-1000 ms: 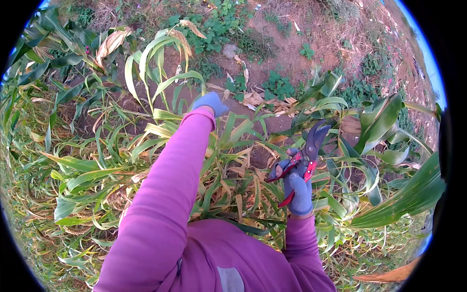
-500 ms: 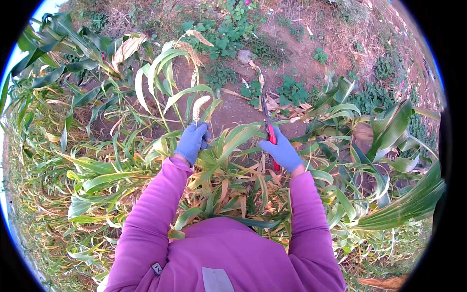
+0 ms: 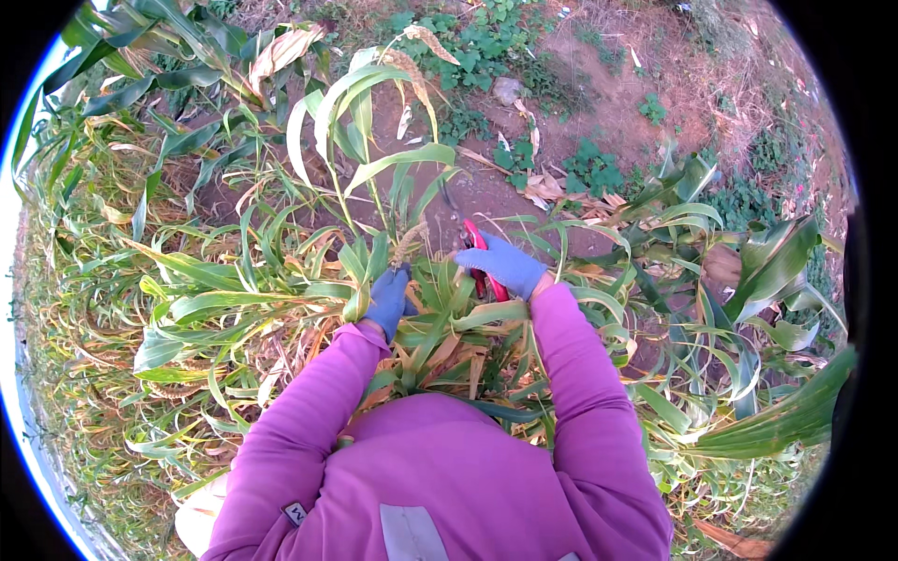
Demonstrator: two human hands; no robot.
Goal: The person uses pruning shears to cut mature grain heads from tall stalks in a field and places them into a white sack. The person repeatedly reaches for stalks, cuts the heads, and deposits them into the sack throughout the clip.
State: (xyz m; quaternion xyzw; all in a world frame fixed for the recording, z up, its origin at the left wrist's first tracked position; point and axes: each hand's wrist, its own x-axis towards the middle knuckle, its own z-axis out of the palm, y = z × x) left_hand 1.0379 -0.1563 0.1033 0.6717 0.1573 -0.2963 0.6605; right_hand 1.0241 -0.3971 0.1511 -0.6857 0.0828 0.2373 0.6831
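Note:
My left hand, in a blue glove, is closed round the base of a millet head, whose fuzzy tan ear sticks up above the fingers. My right hand, gloved alike, grips pruning shears with red handles. Their dark blades point up and left, close to the millet leaves; whether they are parted is unclear. Just beyond my left hand stands a taller millet plant with drooping tan seed heads. Leaves partly cover the stem below my left hand.
Broad-leaved corn plants stand at the right, with more corn at the far left. Yellowing millet spreads along the left. Reddish soil with low green weeds and dry husks lies ahead.
My right hand has brought the shears left and nearer to my left hand. My left hand has moved slightly lower and right. A pale seed head above it has given way to a tan one.

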